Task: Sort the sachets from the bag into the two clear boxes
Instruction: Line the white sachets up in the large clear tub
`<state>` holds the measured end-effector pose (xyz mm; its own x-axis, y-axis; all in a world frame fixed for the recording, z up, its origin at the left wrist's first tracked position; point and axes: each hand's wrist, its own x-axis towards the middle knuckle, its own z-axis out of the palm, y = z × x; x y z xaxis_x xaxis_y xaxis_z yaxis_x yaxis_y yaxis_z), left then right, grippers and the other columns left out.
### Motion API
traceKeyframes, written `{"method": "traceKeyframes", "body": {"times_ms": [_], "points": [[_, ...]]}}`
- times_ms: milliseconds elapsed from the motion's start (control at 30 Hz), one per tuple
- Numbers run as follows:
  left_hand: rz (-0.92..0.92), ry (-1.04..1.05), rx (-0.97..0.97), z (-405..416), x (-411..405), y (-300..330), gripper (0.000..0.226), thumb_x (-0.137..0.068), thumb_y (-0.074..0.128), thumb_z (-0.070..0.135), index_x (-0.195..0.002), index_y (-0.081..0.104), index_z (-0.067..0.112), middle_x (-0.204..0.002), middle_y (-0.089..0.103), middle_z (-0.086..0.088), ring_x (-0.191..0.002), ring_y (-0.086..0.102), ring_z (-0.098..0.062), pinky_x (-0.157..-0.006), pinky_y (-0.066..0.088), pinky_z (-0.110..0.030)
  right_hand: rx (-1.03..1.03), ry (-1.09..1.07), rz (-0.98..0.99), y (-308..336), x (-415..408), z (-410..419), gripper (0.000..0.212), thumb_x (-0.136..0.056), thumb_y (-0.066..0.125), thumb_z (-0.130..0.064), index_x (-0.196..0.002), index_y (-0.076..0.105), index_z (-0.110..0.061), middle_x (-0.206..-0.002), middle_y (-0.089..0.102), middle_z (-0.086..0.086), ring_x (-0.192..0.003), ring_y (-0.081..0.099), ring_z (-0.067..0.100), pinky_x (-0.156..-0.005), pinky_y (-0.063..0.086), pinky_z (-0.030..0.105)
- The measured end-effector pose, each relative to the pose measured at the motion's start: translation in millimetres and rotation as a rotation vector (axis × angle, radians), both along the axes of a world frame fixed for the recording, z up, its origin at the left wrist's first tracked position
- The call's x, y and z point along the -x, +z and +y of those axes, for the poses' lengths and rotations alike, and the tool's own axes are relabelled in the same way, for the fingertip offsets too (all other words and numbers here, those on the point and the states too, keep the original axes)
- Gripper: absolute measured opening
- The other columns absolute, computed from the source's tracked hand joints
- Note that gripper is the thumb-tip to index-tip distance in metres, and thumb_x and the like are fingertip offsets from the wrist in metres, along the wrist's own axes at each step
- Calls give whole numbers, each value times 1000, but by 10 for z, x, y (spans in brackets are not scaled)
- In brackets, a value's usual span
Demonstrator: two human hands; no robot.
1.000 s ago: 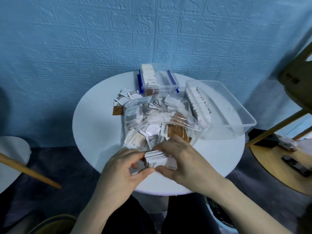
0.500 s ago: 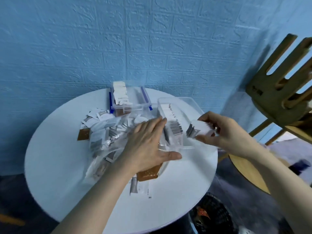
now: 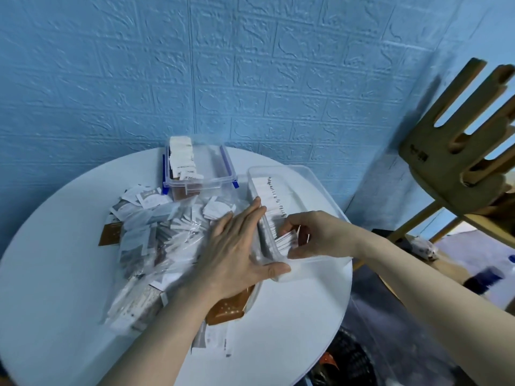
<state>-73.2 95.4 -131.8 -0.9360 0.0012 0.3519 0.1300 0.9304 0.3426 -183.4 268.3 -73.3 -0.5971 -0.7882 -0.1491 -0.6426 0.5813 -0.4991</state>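
A round white table [image 3: 69, 274] fills the lower half of the frame. On it, left of centre, a crumpled clear bag [image 3: 156, 246] of loose sachets [image 3: 145, 201] is spread out, some of them spilled toward the upper left of the heap. At right of centre a large clear box [image 3: 315, 185] is seen, with a row of white sachets stood on edge along its left wall. Behind the bag, at upper centre, a smaller clear box with blue clips [image 3: 211, 174] is partly filled with another upright row.

The left hand [image 3: 237, 249] is laid flat, fingers straight, against the near left corner of the large box, thumb along its front rim, apparently steadying it. The right hand [image 3: 312, 235] is curled inside the box around a small stack of white sachets [image 3: 287, 242], which is pinched at the near end of the row.

The step in hand is judged to be the placing of this stack into the large box. Next, the stack would need to be pressed upright against the row and released, and another batch taken from the bag.
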Motion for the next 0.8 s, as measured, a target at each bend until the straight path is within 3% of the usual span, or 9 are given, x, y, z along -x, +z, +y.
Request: {"method": "traceKeyframes", "body": {"times_ms": [167, 267, 333, 433, 500, 567, 667, 733, 800], "points": [[-5, -11, -25, 2, 14, -50, 115, -64, 26, 95, -152, 7, 24, -160, -3, 14, -137, 1, 7, -114, -11, -22, 12, -133, -18, 5, 48, 73, 55, -66, 85, -26, -110, 52, -28, -100, 58, -8, -70, 57, 10, -61, 46, 18], [-9, -5, -28, 0, 22, -62, 116, -64, 24, 96, -153, 6, 25, -161, -4, 14, -138, 1, 6, -116, -9, -25, -192, -193, -24, 29, 81, 95, 77, -67, 82, -44, -130, 40, -33, -97, 57, -14, -76, 56, 1, -65, 41, 16], [-6, -7, -31, 1, 19, -60, 116, -64, 23, 96, -153, 6, 24, -161, -4, 14, -138, -1, 7, -116, -10, -25, -348, -169, -53, 46, 82, 71, 68, -72, 78, -46, -130, 48, -29, -88, 60, -16, -74, 55, -2, -65, 40, 15], [7, -11, -37, 17, 9, -49, 114, -65, 26, 93, -153, 8, 23, -160, -3, 14, -137, -3, 10, -116, -10, -23, -373, -161, -78, 58, 93, -11, 31, -75, 73, -39, -94, 70, -14, -70, 61, -7, -64, 54, 9, -61, 41, 19], [12, -16, -56, 24, 0, -35, 113, -65, 30, 92, -152, 11, 22, -160, -2, 14, -138, -3, 10, -116, -10, -23, -334, -168, -92, 51, 72, -68, 27, -75, 73, -34, -66, 64, -9, -55, 51, -3, -54, 45, 12, -52, 36, 19], [11, -19, -70, 27, -7, -23, 113, -65, 30, 91, -152, 12, 22, -160, -1, 14, -138, -1, 11, -117, -9, -23, -338, -165, -85, 22, 33, -103, 32, -73, 71, -36, -55, 55, -15, -47, 44, -6, -47, 40, 11, -42, 31, 14], [11, -22, -73, 28, -13, -17, 112, -65, 29, 90, -152, 12, 22, -160, -1, 14, -139, -1, 9, -117, -9, -23, -364, -198, -81, 18, 3, -105, 32, -71, 73, -44, -85, 66, -16, -69, 65, -4, -58, 57, 9, -51, 43, 13], [8, -21, -71, 27, -11, -22, 112, -65, 30, 90, -152, 11, 23, -159, -3, 15, -137, -5, 12, -115, -12, -21, -377, -247, -97, 33, 10, -78, 68, -68, 77, -47, -125, 50, -20, -103, 66, -3, -86, 64, 11, -75, 49, 20], [14, -19, -71, 23, -5, -29, 112, -65, 30, 91, -152, 11, 23, -159, -4, 17, -134, -12, 16, -114, -14, -19, -369, -229, -143, 28, 21, -67, 93, -69, 78, -46, -144, 29, -23, -123, 60, -3, -107, 60, 15, -90, 46, 23]]}}
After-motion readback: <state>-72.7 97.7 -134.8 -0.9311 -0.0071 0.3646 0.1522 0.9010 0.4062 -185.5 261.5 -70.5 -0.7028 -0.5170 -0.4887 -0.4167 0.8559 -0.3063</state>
